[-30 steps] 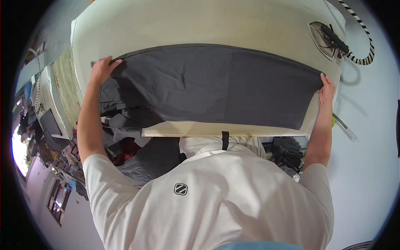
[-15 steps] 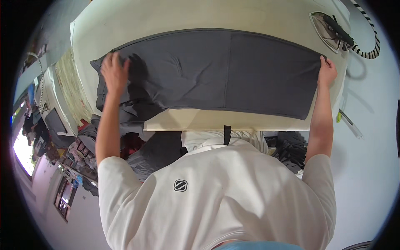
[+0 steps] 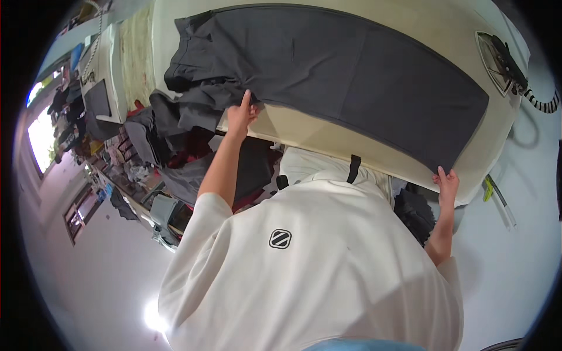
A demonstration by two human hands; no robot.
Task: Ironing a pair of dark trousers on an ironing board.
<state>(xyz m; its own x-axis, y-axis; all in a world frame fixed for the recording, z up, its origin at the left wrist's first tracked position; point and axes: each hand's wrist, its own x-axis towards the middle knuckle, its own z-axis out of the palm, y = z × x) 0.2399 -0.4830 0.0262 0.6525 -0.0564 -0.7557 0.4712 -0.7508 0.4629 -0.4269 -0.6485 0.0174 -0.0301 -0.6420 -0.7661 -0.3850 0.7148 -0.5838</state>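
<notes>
Left hand (image 3: pixel 239 120) and right hand (image 3: pixel 448 184) at grey garment (image 3: pixel 333 64), can't tell if gripping, bunched left-end folds (image 3: pixel 202 82) unclear

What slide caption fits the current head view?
Left hand and right hand at the near edge of a grey garment on a pale board, iron at right.

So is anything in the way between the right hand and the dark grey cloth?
Nothing visible: the right hand is right at the near right corner of the dark grey cloth. The iron is off beyond its right end.
</notes>
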